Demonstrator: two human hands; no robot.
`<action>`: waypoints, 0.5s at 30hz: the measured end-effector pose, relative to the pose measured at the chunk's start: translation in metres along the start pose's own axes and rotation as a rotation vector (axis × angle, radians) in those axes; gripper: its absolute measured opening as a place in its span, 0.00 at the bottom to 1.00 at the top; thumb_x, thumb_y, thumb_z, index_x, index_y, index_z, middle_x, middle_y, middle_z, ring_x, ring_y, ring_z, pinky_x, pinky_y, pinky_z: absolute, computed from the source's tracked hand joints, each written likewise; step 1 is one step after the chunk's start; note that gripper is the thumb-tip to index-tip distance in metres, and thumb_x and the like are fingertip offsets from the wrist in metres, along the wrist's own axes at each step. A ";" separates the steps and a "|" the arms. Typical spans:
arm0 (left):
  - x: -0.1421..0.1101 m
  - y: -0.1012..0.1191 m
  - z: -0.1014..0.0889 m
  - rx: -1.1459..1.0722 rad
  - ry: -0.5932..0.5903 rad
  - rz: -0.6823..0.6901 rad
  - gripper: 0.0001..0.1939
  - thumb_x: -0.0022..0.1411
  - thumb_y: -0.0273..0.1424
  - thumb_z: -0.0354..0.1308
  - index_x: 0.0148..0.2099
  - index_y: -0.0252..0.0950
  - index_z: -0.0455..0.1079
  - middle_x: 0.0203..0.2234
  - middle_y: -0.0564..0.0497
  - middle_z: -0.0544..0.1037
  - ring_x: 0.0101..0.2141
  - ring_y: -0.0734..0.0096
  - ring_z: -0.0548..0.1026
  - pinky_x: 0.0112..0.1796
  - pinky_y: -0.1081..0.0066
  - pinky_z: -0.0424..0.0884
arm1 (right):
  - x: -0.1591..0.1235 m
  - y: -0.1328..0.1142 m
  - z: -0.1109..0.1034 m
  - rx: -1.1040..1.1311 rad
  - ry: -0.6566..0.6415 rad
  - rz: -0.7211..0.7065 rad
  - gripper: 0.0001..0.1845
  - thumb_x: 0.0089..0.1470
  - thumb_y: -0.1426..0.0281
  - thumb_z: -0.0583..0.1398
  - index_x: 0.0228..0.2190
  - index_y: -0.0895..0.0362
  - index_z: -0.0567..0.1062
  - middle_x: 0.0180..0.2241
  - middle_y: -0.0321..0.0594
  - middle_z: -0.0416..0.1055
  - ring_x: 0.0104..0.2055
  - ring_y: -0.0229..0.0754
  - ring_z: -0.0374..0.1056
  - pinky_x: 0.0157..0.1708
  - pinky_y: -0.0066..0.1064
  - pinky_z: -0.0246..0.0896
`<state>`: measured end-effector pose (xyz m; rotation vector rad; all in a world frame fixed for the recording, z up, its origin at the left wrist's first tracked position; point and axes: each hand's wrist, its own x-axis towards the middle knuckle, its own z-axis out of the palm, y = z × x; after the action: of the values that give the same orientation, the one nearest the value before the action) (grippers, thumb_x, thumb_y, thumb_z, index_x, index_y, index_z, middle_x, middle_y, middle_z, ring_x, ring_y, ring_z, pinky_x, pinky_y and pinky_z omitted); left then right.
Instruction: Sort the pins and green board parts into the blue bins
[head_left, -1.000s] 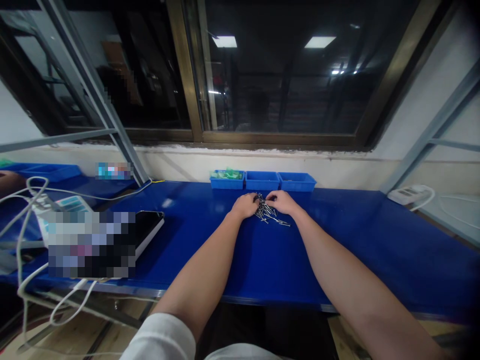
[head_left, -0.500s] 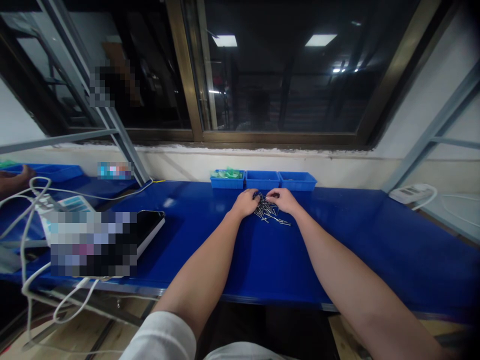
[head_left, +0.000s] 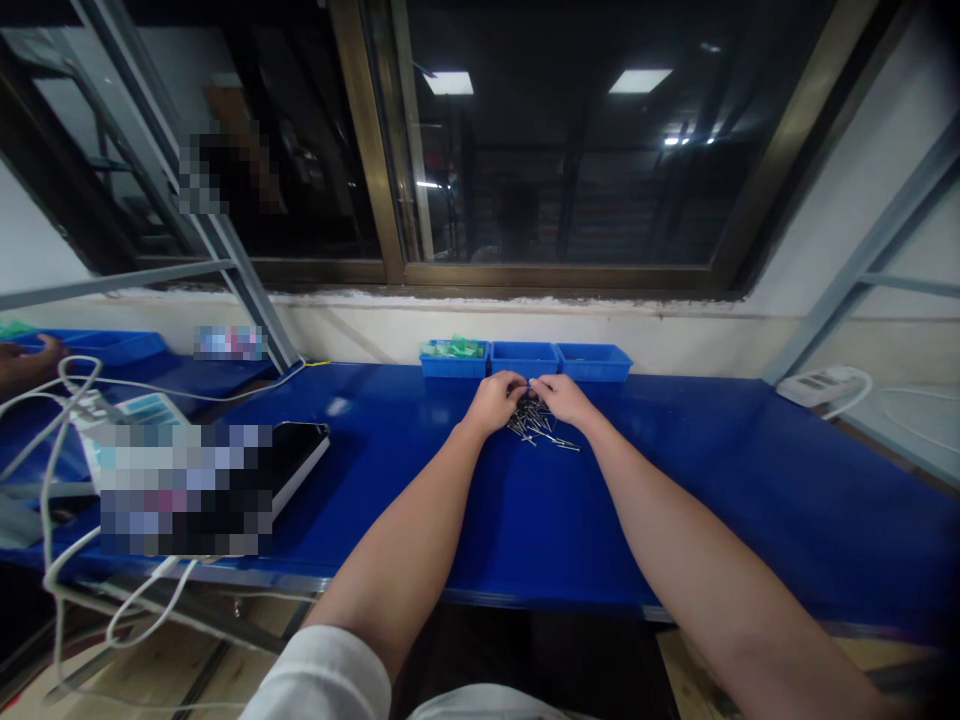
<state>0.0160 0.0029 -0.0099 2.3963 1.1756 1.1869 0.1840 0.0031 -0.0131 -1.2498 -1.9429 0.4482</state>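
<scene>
A pile of thin metal screw-like pieces (head_left: 533, 420) lies on the blue table (head_left: 517, 520), one or two of them stretched out to the right. My left hand (head_left: 496, 400) is over the pile's left side, its fingers curled in a pinch. Opposite it, my right hand (head_left: 562, 397) pinches with thumb and fingers at the pile's far right side. The fingertips of both hands nearly meet above the pieces. Whatever sits between them is too small and too hidden to name.
Behind the hands stand three small blue bins: the left bin (head_left: 454, 366) holds green packets, beside a middle bin (head_left: 524, 360) and a right bin (head_left: 595, 363). A black-topped device (head_left: 300, 445) with white cables is at left. Another person's hand (head_left: 34, 362) shows far left.
My right hand has shifted slightly left and away from me, and its fingertips have come closer to my left hand's. My left fingers have lifted a little off the pile.
</scene>
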 end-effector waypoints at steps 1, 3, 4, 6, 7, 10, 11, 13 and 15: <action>0.000 0.000 0.000 0.003 -0.004 -0.001 0.07 0.58 0.28 0.52 0.37 0.35 0.71 0.33 0.49 0.76 0.36 0.71 0.72 0.41 0.72 0.67 | 0.000 0.000 0.000 0.004 0.001 0.008 0.22 0.53 0.56 0.50 0.22 0.58 0.74 0.18 0.35 0.67 0.21 0.36 0.60 0.25 0.27 0.52; -0.001 0.002 -0.001 0.020 -0.013 -0.010 0.07 0.58 0.28 0.52 0.37 0.35 0.71 0.33 0.49 0.76 0.36 0.71 0.72 0.41 0.72 0.66 | 0.000 0.000 0.001 0.016 0.003 0.025 0.23 0.52 0.55 0.50 0.21 0.58 0.73 0.17 0.35 0.67 0.22 0.36 0.61 0.25 0.28 0.52; -0.001 0.003 -0.001 0.031 -0.018 -0.019 0.08 0.59 0.28 0.51 0.37 0.35 0.71 0.33 0.49 0.76 0.36 0.70 0.72 0.41 0.72 0.66 | 0.000 0.000 0.001 0.027 0.006 0.036 0.23 0.52 0.55 0.51 0.21 0.58 0.73 0.17 0.35 0.67 0.22 0.37 0.61 0.25 0.28 0.53; -0.001 0.004 -0.001 0.053 -0.030 -0.041 0.08 0.59 0.28 0.50 0.37 0.36 0.70 0.33 0.49 0.76 0.37 0.70 0.72 0.41 0.72 0.66 | 0.000 0.000 0.002 0.063 0.018 0.059 0.23 0.51 0.54 0.52 0.19 0.58 0.72 0.17 0.36 0.68 0.23 0.37 0.62 0.26 0.28 0.54; -0.001 0.005 -0.001 0.061 -0.033 -0.051 0.08 0.60 0.28 0.49 0.37 0.36 0.70 0.33 0.49 0.76 0.36 0.70 0.72 0.41 0.72 0.66 | 0.000 0.000 0.003 0.100 0.029 0.069 0.22 0.50 0.54 0.53 0.19 0.58 0.72 0.18 0.37 0.69 0.23 0.37 0.63 0.26 0.28 0.54; -0.001 0.004 -0.001 0.070 -0.023 -0.060 0.09 0.61 0.29 0.49 0.37 0.35 0.70 0.33 0.48 0.76 0.36 0.69 0.72 0.40 0.72 0.66 | 0.000 -0.001 0.003 0.312 0.084 0.105 0.18 0.45 0.55 0.58 0.23 0.58 0.73 0.20 0.38 0.71 0.22 0.36 0.63 0.25 0.28 0.56; -0.001 0.003 -0.001 0.071 -0.013 -0.057 0.09 0.61 0.30 0.48 0.37 0.35 0.70 0.33 0.48 0.75 0.35 0.69 0.72 0.39 0.72 0.65 | 0.000 -0.002 0.002 0.399 0.101 0.124 0.17 0.43 0.55 0.59 0.24 0.58 0.73 0.21 0.38 0.72 0.22 0.35 0.62 0.24 0.28 0.56; -0.001 0.002 0.000 0.072 0.007 -0.043 0.10 0.61 0.30 0.48 0.37 0.35 0.70 0.32 0.48 0.75 0.35 0.69 0.72 0.39 0.72 0.65 | 0.000 -0.003 0.001 0.544 0.121 0.165 0.17 0.39 0.57 0.62 0.26 0.58 0.73 0.23 0.38 0.73 0.21 0.34 0.62 0.23 0.27 0.54; -0.001 0.001 0.000 0.077 0.018 -0.031 0.11 0.62 0.31 0.47 0.36 0.35 0.70 0.31 0.48 0.75 0.34 0.69 0.72 0.38 0.72 0.65 | -0.001 -0.004 0.000 0.631 0.119 0.189 0.16 0.37 0.59 0.63 0.25 0.59 0.74 0.23 0.39 0.74 0.21 0.34 0.61 0.21 0.26 0.52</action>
<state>0.0163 0.0013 -0.0100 2.4181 1.2823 1.1771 0.1819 0.0005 -0.0106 -1.0097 -1.4187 0.9714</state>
